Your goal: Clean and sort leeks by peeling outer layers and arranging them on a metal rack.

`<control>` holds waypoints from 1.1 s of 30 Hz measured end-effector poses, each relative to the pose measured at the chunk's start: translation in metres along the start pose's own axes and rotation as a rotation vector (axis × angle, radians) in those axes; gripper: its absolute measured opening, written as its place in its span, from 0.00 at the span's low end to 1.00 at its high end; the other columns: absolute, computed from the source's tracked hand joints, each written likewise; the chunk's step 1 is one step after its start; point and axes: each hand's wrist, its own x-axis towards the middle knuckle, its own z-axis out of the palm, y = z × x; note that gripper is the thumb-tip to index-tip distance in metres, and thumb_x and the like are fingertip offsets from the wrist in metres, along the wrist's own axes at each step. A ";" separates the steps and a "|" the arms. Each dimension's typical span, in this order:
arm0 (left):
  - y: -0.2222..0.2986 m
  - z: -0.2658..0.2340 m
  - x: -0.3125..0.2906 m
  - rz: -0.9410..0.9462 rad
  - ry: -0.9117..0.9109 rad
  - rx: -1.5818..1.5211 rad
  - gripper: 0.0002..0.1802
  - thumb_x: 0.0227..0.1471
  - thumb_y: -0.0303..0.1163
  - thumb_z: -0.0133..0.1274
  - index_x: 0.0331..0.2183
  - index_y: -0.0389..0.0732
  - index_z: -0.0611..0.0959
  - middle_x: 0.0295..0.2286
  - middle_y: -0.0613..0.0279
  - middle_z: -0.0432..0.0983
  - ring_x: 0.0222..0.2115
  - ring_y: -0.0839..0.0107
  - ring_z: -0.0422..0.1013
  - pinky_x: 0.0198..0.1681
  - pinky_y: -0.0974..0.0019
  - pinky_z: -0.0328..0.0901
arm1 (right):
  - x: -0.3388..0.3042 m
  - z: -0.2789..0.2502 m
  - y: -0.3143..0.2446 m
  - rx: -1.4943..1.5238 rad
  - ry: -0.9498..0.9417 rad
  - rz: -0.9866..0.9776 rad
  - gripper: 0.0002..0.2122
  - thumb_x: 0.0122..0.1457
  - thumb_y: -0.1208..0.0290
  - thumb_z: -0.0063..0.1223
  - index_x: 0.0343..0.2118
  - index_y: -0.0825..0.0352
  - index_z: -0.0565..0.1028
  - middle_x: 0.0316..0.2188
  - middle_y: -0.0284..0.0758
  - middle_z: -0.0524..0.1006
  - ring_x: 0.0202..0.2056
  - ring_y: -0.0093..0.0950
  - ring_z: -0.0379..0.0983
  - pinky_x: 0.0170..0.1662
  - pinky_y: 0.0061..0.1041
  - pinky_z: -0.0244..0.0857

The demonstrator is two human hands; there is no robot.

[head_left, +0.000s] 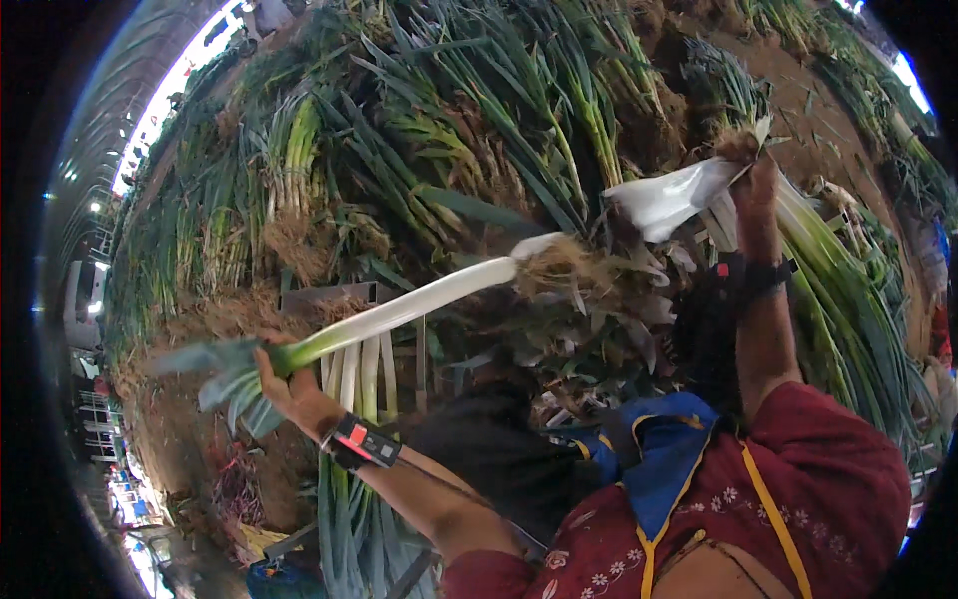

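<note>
My left hand (299,397) is closed around a long leek (409,311) where its white stalk turns green. The leaves stick out past the hand to the left, and the root tuft points to the middle of the view. Up at the right, my right hand (758,195) is closed on a broad white leek sheath (671,200); a brown clump shows by the fingers, which are partly hidden. Below my left hand, several peeled leeks (367,374) lie side by side on a metal frame (421,364). Beside my right forearm lies a pile of leeks (833,290).
Bundles of unpeeled leeks (294,160) with earthy roots cover the ground ahead. Stripped leaf scraps (569,354) lie between my arms. Bare soil (808,125) shows at the far right. A blue and yellow cloth (664,449) hangs over my front.
</note>
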 end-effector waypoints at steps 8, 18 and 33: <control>-0.059 0.050 -0.011 0.191 0.207 0.299 0.13 0.58 0.29 0.51 0.44 0.34 0.73 0.37 0.53 0.73 0.39 0.64 0.70 0.45 0.61 0.68 | -0.024 0.066 0.110 -1.575 -0.270 -0.146 0.32 0.48 0.75 0.64 0.58 0.66 0.63 0.50 0.43 0.70 0.49 0.36 0.68 0.52 0.33 0.63; -0.083 0.068 -0.011 0.028 0.326 0.136 0.13 0.55 0.32 0.54 0.40 0.36 0.73 0.34 0.56 0.71 0.36 0.62 0.70 0.42 0.56 0.68 | -0.087 0.126 0.169 -1.742 -0.866 -0.036 0.19 0.50 0.71 0.58 0.46 0.62 0.70 0.37 0.39 0.76 0.39 0.44 0.73 0.40 0.40 0.66; -0.085 0.073 -0.038 -0.013 0.257 0.530 0.14 0.54 0.30 0.54 0.42 0.35 0.75 0.40 0.53 0.71 0.37 0.59 0.72 0.43 0.54 0.70 | -0.138 0.073 0.200 -1.733 -0.915 0.643 0.14 0.54 0.60 0.55 0.40 0.60 0.70 0.33 0.40 0.78 0.38 0.44 0.75 0.36 0.44 0.67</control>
